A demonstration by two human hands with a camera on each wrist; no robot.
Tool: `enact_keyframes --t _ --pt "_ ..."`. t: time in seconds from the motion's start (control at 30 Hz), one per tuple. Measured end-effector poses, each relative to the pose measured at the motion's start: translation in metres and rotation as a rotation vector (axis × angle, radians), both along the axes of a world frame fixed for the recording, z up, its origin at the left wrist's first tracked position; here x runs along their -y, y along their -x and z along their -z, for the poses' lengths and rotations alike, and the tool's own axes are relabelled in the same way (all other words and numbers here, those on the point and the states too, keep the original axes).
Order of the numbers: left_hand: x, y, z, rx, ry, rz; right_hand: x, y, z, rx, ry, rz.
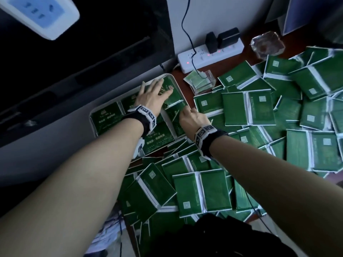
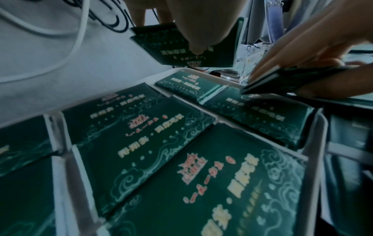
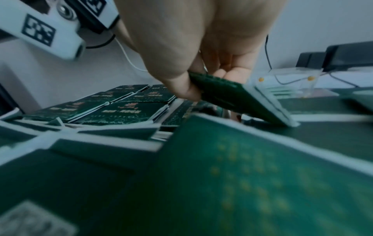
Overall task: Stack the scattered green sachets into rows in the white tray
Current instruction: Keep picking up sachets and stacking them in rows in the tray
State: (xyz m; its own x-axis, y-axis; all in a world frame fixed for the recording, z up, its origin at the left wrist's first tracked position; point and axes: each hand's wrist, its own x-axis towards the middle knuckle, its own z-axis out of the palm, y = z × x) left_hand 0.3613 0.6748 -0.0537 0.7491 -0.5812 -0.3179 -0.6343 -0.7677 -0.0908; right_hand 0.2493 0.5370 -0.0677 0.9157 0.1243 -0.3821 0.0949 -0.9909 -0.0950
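The white tray [image 1: 177, 84] at left centre holds rows of dark green sachets [image 2: 165, 135], printed side up. Over its far end my left hand [image 1: 157, 89] pinches a green sachet [image 2: 167, 43] between thumb and fingers, lifted off the row below. At the tray's right rim, my right hand [image 1: 191, 115] grips another green sachet [image 3: 232, 95] by its edge, tilted, its white end down on the pile. Many loose green sachets [image 1: 241, 108] cover the table to the right and in front, several joined in pairs.
A white power strip [image 1: 209, 54] with black plugs and a cable lies behind the tray. Beside it stand a clear box of sachets [image 1: 202, 82] and a glass dish [image 1: 267, 45]. A dark screen [image 1: 74, 43] borders the tray's left. A black bag [image 1: 213, 238] lies near me.
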Motion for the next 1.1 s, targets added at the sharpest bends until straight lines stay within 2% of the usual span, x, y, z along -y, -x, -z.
enact_keyframes --t 0.13,0.3,0.37,0.53,0.67,1.1 --pt "0.001 -0.002 0.017 -0.036 0.001 -0.024 0.002 0.001 0.018 -0.01 -0.127 0.034" --pt "0.0 0.002 0.034 -0.232 0.041 -0.2 0.017 0.007 0.026 0.0 -0.265 0.118" --pt "0.0 0.005 0.037 -0.263 0.059 -0.22 0.022 0.005 0.024 -0.003 -0.275 0.171" --pt "0.006 0.011 0.04 -0.136 0.053 -0.214 0.029 -0.001 0.022 -0.003 -0.204 0.266" --pt "0.011 0.014 0.046 -0.151 -0.004 -0.254 0.031 -0.002 0.021 -0.011 -0.174 0.283" --pt "0.022 -0.002 0.044 -0.157 0.004 -0.195 0.036 -0.02 0.016 -0.118 -0.358 0.511"
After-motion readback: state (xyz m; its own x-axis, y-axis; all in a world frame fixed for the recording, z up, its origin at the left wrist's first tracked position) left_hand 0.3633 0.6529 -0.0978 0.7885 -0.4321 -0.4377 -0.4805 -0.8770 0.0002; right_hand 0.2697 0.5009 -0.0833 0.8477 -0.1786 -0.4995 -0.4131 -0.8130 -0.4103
